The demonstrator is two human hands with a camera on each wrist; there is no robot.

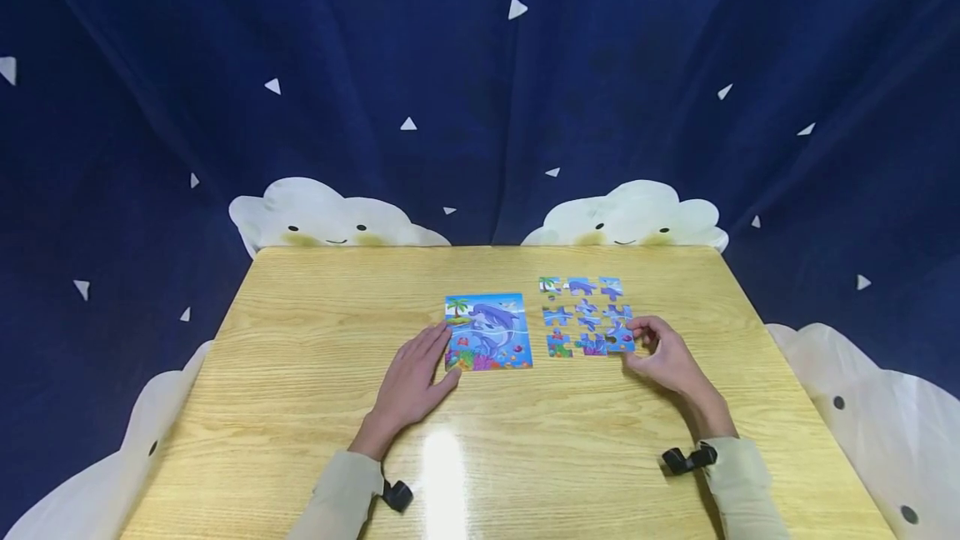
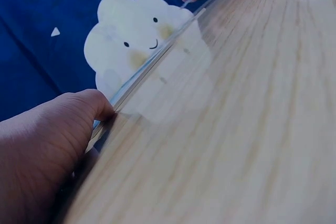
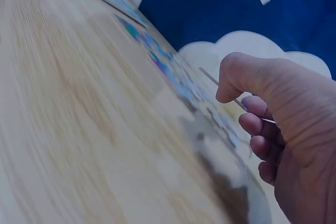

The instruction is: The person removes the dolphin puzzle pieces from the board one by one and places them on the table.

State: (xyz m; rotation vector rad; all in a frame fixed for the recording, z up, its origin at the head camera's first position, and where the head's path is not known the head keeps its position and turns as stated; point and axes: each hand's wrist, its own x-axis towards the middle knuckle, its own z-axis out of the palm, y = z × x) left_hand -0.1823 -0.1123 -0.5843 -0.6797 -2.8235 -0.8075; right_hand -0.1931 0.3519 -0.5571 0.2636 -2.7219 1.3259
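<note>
A square dolphin picture (image 1: 491, 332) lies flat near the middle of the table. My left hand (image 1: 412, 377) rests at its left side, fingers extended along the edge and thumb by the lower left corner. To the right lie several loose jigsaw pieces (image 1: 579, 287) in spaced rows. My right hand (image 1: 666, 358) pinches a puzzle piece (image 1: 621, 340) at the lower right of these rows. In the right wrist view, this puzzle piece (image 3: 209, 76) shows edge-on between thumb and fingers, raised off the table. Its printed face is hidden there.
The wooden table (image 1: 315, 315) extends around both hands, with a bright reflection near the front. Behind it hangs a dark blue curtain (image 1: 465, 65) with white triangles. White cloud shapes (image 1: 630, 215) with smiling faces line the table's edges.
</note>
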